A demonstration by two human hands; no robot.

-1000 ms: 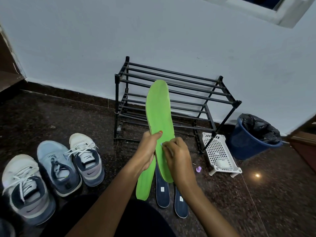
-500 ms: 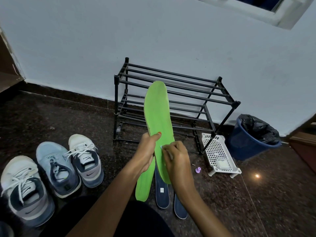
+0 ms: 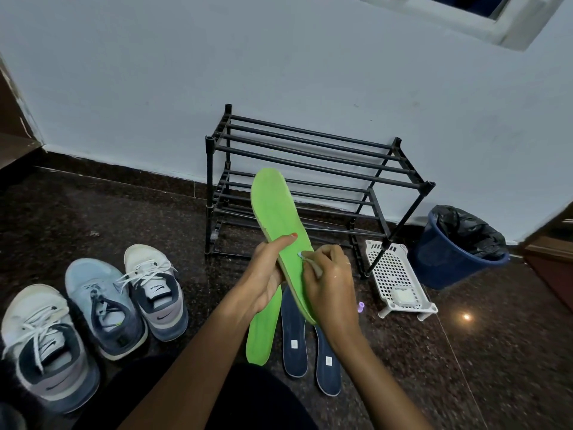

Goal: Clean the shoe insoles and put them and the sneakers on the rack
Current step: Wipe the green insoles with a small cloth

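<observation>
stage: insole cleaning, early | left grip (image 3: 263, 276) holds green insole (image 3: 276, 209) raised before rack (image 3: 310, 156) | right grip (image 3: 333, 282) pinches pale tool (image 3: 301, 255) against it | to do: other green insole (image 3: 262, 333), blue insoles (image 3: 294, 336), sneakers (image 3: 93, 305), all on floor; none racked yet

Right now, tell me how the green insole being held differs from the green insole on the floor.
The held insole is raised and tilted, gripped by the left hand; the floor insole lies flat. The right hand presses a small pale tool to the held insole, not the floor insole. Both are bright green.
</observation>
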